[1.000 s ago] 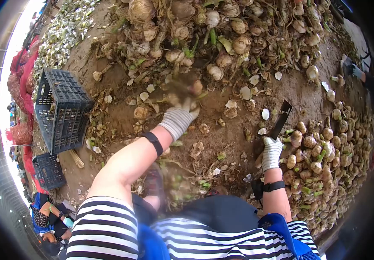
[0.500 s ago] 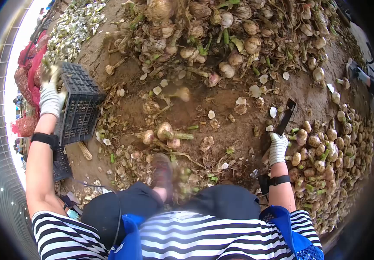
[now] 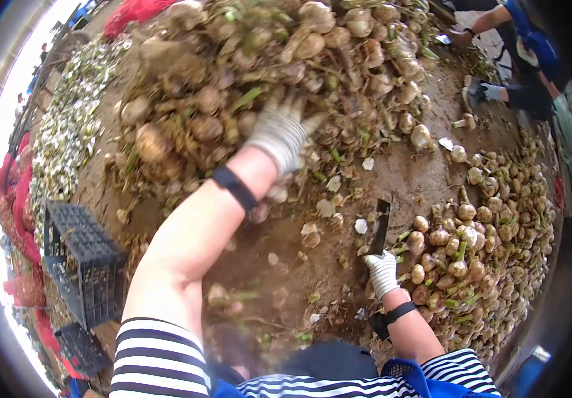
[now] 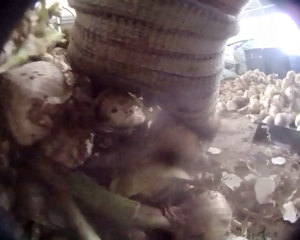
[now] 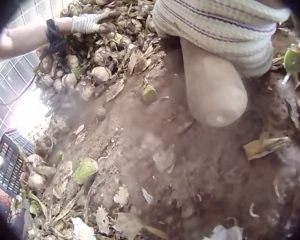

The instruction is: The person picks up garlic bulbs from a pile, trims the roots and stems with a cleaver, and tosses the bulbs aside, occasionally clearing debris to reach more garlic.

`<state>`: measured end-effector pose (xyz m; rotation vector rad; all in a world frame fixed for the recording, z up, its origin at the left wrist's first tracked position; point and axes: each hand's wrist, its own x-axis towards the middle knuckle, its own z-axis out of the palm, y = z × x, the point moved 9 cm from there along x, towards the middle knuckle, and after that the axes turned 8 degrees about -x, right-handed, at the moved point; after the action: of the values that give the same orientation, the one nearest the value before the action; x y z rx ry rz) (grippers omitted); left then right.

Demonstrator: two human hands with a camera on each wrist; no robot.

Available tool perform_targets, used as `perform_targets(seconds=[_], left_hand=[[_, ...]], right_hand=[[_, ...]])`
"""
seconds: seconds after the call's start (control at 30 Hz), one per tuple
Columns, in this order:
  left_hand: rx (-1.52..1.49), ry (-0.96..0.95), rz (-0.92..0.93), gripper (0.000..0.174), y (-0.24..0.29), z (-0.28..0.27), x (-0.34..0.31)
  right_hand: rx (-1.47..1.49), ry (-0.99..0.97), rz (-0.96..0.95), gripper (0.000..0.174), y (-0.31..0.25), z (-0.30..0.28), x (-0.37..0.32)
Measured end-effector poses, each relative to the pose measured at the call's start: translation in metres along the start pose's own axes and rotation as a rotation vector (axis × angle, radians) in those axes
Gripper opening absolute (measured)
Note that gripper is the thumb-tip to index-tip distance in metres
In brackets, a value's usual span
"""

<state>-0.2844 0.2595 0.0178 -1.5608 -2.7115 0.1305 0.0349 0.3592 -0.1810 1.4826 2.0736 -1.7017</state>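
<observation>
My gloved left hand (image 3: 279, 136) reaches into the large heap of garlic (image 3: 365, 60) with its stalks and dry leaves, fingers spread over the bulbs. In the left wrist view the ribbed glove cuff (image 4: 150, 55) is close above garlic bulbs (image 4: 35, 95) and stalks; the fingers are hidden there. My gloved right hand (image 3: 383, 272) grips a knife with a dark, broad blade (image 3: 381, 225) pointing away from me. Its pale, rounded handle (image 5: 215, 95) sticks out below the glove in the right wrist view. Trimmed garlic bulbs (image 3: 491, 245) are piled just right of that hand.
A black plastic crate (image 3: 83, 262) stands on its side at the left, near a smaller crate (image 3: 81, 348). Behind them lie red net sacks (image 3: 20, 199) and a strip of pale scraps (image 3: 73, 126). Another person's arm (image 3: 491, 21) enters at the upper right.
My left hand went from the ground in the middle out to the crate at the left, then over to the heap. The view has shifted forward. My right hand keeps hold of the knife.
</observation>
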Motion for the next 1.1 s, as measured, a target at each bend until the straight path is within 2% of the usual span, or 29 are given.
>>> perform_targets(seconds=[0.03, 0.07, 0.1, 0.13, 0.2, 0.23, 0.3, 0.37, 0.5, 0.57, 0.6, 0.67, 0.7, 0.73, 0.77, 0.8, 0.83, 0.87, 0.9, 0.93, 1.0, 1.03, 1.07, 1.1], left_hand=[[-0.006, 0.0, 0.021, 0.079, 0.006, -0.012, 0.015], [0.005, -0.25, -0.006, 0.078, 0.007, -0.004, 0.024], [0.026, -0.505, -0.037, 0.076, 0.006, 0.006, 0.024], [0.042, -0.509, -0.023, 0.076, 0.012, 0.001, 0.027], [0.199, -0.789, 0.024, 0.069, 0.027, 0.013, 0.003], [0.261, -0.469, 0.036, 0.063, 0.025, 0.04, -0.002], [0.331, -0.146, 0.074, 0.057, 0.027, 0.025, -0.009], [0.19, -0.594, 0.108, 0.065, 0.025, 0.057, -0.033], [0.194, -0.729, 0.145, 0.062, 0.024, 0.037, -0.07], [-0.035, -0.895, 0.066, 0.064, 0.022, 0.029, -0.084], [-0.024, -0.891, 0.079, 0.064, 0.022, 0.022, -0.079], [-0.054, -0.124, -0.043, 0.075, 0.003, -0.048, -0.026], [-0.033, -0.236, -0.144, 0.079, -0.015, -0.038, -0.007], [-0.016, -0.332, -0.249, 0.084, -0.035, -0.026, 0.015], [-0.03, -0.459, -0.29, 0.089, -0.045, -0.005, 0.027], [-0.073, -0.504, -0.295, 0.083, -0.043, -0.006, 0.035], [-0.05, -0.53, -0.268, 0.08, -0.039, -0.001, 0.044], [-0.027, -0.565, -0.242, 0.076, -0.037, 0.005, 0.046], [-0.079, -0.609, -0.208, 0.075, -0.034, 0.013, 0.039], [-0.135, -0.641, -0.171, 0.073, -0.029, 0.018, 0.034], [-0.265, -0.601, -0.294, 0.074, -0.042, 0.026, 0.012], [-0.327, -0.625, -0.26, 0.075, -0.04, 0.032, -0.004], [-0.254, -0.746, -0.198, 0.075, -0.031, 0.056, -0.024], [-0.227, -0.679, -0.174, 0.068, -0.02, 0.065, -0.037]], right_hand=[[-0.012, -0.009, -0.004, 0.009, -0.005, -0.001, -0.003], [-0.006, -0.003, 0.018, 0.01, 0.014, 0.002, 0.007], [0.025, -0.023, 0.038, 0.01, 0.006, 0.002, 0.002], [0.063, -0.042, 0.053, 0.011, -0.005, 0.003, -0.003], [0.036, -0.045, 0.064, 0.013, -0.001, 0.003, 0.0], [-0.014, -0.054, 0.074, 0.014, 0.005, 0.002, 0.004], [-0.043, -0.02, 0.053, 0.015, 0.008, 0.001, 0.012], [-0.075, -0.006, 0.035, 0.017, 0.01, 0.0, 0.008], [-0.034, -0.017, 0.054, 0.015, -0.003, -0.002, 0.002], [-0.113, 0.003, 0.039, 0.015, -0.006, -0.005, 0.003], [-0.124, 0.016, 0.037, 0.016, -0.002, -0.004, 0.005], [-0.074, 0.022, 0.112, 0.017, -0.019, -0.01, -0.01], [-0.276, 0.081, -0.055, 0.021, -0.003, -0.008, 0.008], [-0.192, 0.071, -0.054, 0.024, -0.01, -0.007, 0.003], [-0.279, 0.089, -0.07, 0.025, -0.001, -0.003, 0.01], [-0.372, 0.104, -0.072, 0.025, 0.008, -0.003, 0.019], [-0.377, 0.118, -0.078, 0.025, -0.009, -0.006, 0.014], [-0.299, 0.115, 0.029, 0.025, -0.014, -0.007, 0.002], [-0.224, 0.117, 0.135, 0.026, -0.017, -0.011, -0.01], [-0.235, 0.139, 0.128, 0.026, -0.014, -0.014, -0.007], [-0.315, 0.202, 0.106, 0.025, 0.005, -0.015, -0.005], [-0.221, 0.208, 0.148, 0.023, 0.015, -0.016, -0.011], [-0.22, 0.219, 0.155, 0.023, 0.02, -0.016, -0.015], [-0.198, 0.209, 0.186, 0.023, 0.024, -0.016, -0.024]])
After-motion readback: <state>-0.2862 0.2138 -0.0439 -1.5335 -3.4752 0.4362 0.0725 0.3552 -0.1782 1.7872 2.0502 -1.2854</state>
